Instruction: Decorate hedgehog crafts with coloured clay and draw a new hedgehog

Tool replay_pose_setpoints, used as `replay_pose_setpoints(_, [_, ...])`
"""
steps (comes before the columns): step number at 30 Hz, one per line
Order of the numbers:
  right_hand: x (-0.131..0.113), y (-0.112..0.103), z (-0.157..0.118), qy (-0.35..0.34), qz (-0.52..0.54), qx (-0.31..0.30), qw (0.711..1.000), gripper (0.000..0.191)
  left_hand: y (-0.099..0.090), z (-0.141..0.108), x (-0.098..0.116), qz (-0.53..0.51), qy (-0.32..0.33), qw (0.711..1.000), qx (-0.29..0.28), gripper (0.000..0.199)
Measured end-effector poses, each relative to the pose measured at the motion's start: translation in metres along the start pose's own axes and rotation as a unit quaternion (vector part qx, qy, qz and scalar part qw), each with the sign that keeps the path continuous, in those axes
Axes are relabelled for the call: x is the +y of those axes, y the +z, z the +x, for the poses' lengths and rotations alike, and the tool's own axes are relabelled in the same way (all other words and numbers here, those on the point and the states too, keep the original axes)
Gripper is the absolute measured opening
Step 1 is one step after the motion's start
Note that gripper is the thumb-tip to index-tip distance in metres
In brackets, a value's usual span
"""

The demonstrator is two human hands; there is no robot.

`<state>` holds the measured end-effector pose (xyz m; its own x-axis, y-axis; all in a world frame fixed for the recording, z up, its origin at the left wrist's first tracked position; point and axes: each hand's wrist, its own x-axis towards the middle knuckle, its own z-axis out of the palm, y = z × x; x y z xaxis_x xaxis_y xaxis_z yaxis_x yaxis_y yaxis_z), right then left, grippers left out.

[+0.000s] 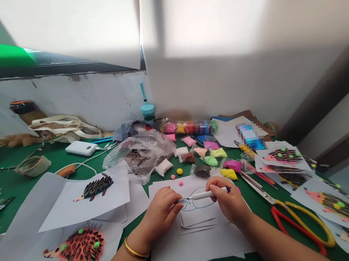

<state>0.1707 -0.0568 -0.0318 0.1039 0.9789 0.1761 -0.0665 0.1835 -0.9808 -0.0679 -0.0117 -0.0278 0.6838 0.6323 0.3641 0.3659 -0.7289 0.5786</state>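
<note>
In my right hand (225, 200) is a white marker (201, 195) with a dark blue end, lying almost level with its tip to the left. The fingers of my left hand (164, 208) pinch a small pale marker cap (182, 200) right at that tip; whether the two touch I cannot tell. Beneath both hands lies a stack of white paper (202, 251), its top sheet bearing a blue outline drawing (201, 205) partly covered by the marker and fingers. Small pink and yellow clay balls (179, 171) sit just beyond the top edge of the paper.
Hedgehog pictures (77, 249) lie on sheets at left, with more (339, 205) at right. Large scissors (298, 221) rest beside my right forearm. Bagged clay packets (211, 160) and a clear plastic bag (141, 152) spread behind the paper. A white power bank (81, 148) trails a cable.
</note>
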Motion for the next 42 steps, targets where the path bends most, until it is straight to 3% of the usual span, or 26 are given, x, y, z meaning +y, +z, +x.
replay_pose_setpoints(42, [0.0059, 0.0009, 0.0003, 0.012, 0.038, 0.022, 0.999, 0.02, 0.0044, -0.0003, 0.0038, 0.017, 0.02, 1.0, 0.017, 0.027])
